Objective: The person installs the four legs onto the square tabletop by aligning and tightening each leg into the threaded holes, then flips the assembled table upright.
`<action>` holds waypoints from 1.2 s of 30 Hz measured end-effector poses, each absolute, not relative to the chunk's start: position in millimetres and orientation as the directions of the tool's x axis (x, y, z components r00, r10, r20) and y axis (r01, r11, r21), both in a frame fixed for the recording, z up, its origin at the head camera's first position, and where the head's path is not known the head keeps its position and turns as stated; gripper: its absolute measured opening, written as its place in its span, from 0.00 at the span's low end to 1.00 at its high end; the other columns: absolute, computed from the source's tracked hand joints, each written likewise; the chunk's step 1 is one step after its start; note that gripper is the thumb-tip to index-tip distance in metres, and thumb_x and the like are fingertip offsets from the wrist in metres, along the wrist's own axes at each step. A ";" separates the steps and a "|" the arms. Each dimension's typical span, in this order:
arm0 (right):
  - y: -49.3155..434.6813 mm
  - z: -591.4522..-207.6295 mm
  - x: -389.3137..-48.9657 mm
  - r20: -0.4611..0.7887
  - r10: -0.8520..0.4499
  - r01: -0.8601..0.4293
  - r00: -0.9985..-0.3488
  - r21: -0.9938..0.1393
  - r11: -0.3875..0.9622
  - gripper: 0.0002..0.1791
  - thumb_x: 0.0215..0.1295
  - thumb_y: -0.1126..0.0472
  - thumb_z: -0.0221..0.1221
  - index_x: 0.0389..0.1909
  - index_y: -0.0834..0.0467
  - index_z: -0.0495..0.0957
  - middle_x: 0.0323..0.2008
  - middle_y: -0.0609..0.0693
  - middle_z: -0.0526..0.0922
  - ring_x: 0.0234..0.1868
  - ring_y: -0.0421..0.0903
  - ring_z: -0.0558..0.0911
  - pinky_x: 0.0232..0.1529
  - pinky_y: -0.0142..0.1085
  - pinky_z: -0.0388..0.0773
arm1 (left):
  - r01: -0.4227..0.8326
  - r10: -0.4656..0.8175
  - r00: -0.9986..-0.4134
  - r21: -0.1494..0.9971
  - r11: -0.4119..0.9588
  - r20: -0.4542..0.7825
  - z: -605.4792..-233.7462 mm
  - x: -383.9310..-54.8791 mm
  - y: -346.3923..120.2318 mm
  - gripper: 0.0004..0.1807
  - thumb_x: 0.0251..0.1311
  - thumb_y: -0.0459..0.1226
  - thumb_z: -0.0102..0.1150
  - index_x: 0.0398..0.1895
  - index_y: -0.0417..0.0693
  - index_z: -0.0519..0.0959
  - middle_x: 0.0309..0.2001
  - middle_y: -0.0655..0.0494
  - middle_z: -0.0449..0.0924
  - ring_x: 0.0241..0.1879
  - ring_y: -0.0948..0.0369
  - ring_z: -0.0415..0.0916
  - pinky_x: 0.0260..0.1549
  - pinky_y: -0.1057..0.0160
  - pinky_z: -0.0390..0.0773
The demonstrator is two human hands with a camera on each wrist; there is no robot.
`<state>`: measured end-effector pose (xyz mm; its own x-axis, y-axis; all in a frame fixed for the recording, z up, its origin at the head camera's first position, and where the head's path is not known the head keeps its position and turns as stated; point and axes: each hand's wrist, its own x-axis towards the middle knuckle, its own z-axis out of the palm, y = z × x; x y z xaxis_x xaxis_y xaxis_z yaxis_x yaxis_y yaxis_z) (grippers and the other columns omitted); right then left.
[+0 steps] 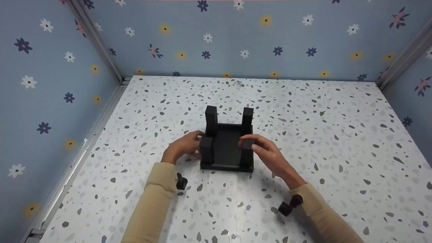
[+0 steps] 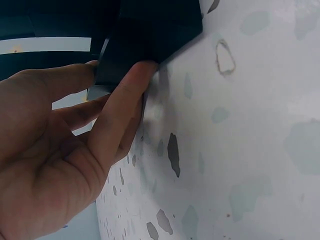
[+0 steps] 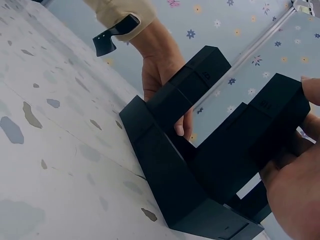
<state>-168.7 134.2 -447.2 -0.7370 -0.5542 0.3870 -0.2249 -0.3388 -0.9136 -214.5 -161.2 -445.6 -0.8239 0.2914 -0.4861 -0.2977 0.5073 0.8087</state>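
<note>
A small black four-legged stand (image 1: pixel 226 148) sits on the speckled table, its square panel down and its legs pointing up. My left hand (image 1: pixel 185 144) holds the panel's left side, behind the front left leg (image 1: pixel 206 152); in the left wrist view, thumb and fingers (image 2: pixel 122 107) lie along its black edge. With thumb and fingers curled round its upper part, my right hand (image 1: pixel 270 153) grips the front right leg (image 1: pixel 247 158). Small raised markings show on the legs in the right wrist view. Both back legs (image 1: pixel 211 118) stand untouched.
The white speckled tabletop (image 1: pixel 320 141) surrounds the stand. Blue flowered panels (image 1: pixel 229 37) enclose the table at the back and both sides, with metal rails (image 1: pixel 98 40) at the corners. Black camera mounts (image 1: pixel 286 208) stick out from both wrists, low over the table.
</note>
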 end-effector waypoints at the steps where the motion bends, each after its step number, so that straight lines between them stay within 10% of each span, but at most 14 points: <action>1: 134.2 -447.3 -168.8 0.385 -0.553 -0.221 -0.739 -0.914 -0.341 0.19 0.73 0.68 0.44 0.59 0.74 0.66 0.53 0.56 0.78 0.56 0.48 0.76 0.60 0.37 0.71 | -0.302 0.290 -0.823 0.809 0.504 -0.488 -446.0 -215.0 -161.1 0.30 0.62 0.34 0.54 0.68 0.45 0.61 0.58 0.41 0.72 0.39 0.56 0.80 0.39 0.61 0.82; 18: 135.6 -452.3 -177.7 0.068 -0.191 -0.054 -0.979 -0.996 -0.076 0.23 0.75 0.50 0.45 0.53 0.67 0.72 0.51 0.60 0.77 0.54 0.49 0.78 0.57 0.41 0.75 | -0.293 0.296 -0.830 0.820 0.491 -0.474 -445.7 -214.6 -160.8 0.30 0.61 0.33 0.54 0.68 0.44 0.61 0.57 0.39 0.72 0.40 0.55 0.80 0.38 0.59 0.83; 36: 131.7 -459.7 -190.8 -0.280 -0.090 0.283 -0.956 -0.959 -0.030 0.24 0.77 0.54 0.37 0.63 0.68 0.59 0.62 0.63 0.66 0.61 0.54 0.72 0.62 0.43 0.71 | -0.306 0.297 -0.823 0.820 0.484 -0.483 -446.0 -214.1 -161.3 0.35 0.61 0.29 0.54 0.72 0.49 0.59 0.57 0.41 0.73 0.38 0.55 0.79 0.39 0.58 0.83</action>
